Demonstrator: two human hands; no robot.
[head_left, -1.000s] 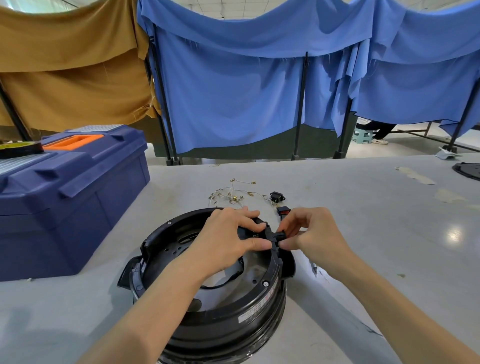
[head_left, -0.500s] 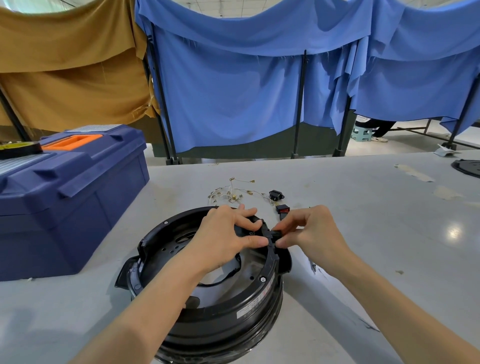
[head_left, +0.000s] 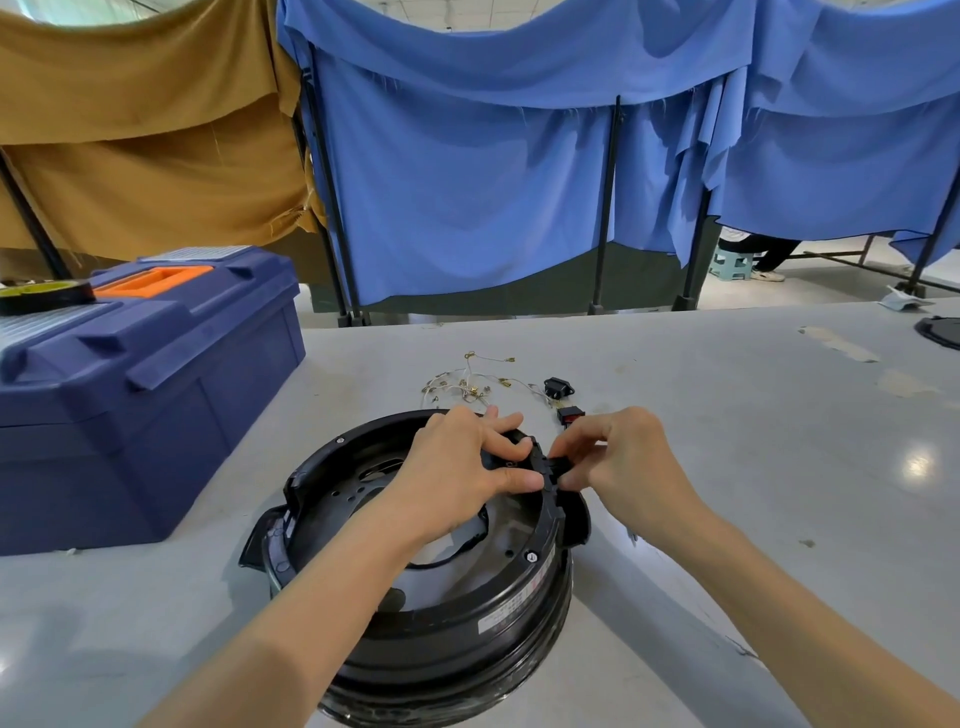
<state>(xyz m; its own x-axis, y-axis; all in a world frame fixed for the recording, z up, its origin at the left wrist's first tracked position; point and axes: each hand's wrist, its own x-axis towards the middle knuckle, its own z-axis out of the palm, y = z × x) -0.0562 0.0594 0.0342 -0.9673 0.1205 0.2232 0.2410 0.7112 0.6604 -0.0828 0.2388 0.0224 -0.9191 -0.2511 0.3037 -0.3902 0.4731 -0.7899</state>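
A person's left hand (head_left: 457, 467) and right hand (head_left: 628, 467) meet at the rim of a round black housing (head_left: 441, 639) that stands open side up on a grey desk (head_left: 727, 441), close to its near edge and about midway along it. The left hand reaches across the hollow of the housing. Its fingers curl over the far right part of the rim, and its thumb presses flat against the rim's inner side. The right hand comes in from outside the rim and pinches a small black clip (head_left: 555, 464) between thumb and forefinger, right where it meets the rim, so the two hands nearly touch. How far the clip sits in the rim cannot be told.

Just beyond the housing, towards the far edge of the desk, lie a loose wire bundle (head_left: 467, 387) with brass terminals, a black socket (head_left: 558, 387) and a red switch (head_left: 570, 414), the switch just beside the right hand's knuckles. A blue toolbox (head_left: 156, 395) with an orange handle fills the desk's left side, and a tape roll (head_left: 44, 296) rests on its lid. A dark disc (head_left: 943, 332) shows at the desk's right edge. Blue curtains (head_left: 467, 197) and a tan cloth (head_left: 140, 130) hang on stands behind the desk.
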